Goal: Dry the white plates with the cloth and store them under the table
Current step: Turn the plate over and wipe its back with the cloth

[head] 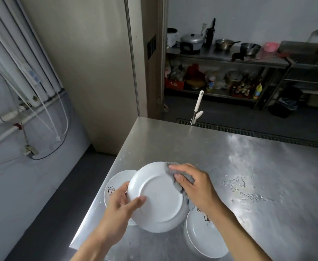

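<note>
- The left hand (pixel 120 208) holds a white plate (pixel 160 198) by its left rim, fingers curled behind the edge and thumb on the underside, which faces the camera.
- The right hand (pixel 197 185) presses a grey cloth (pixel 187 178) to the plate's upper right rim, fingers bent over it.
- The plate is held tilted above the tabletop (pixel 248 166), near its left corner.
- A stack (pixel 118 179) of plates sits behind it at left; a second pile (pixel 201 236) sits at right.

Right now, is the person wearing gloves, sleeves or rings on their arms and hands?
No. The left hand and right hand are bare: no gloves, rings or watch show. The left forearm and right forearm are bare too, no sleeve in view.
</note>
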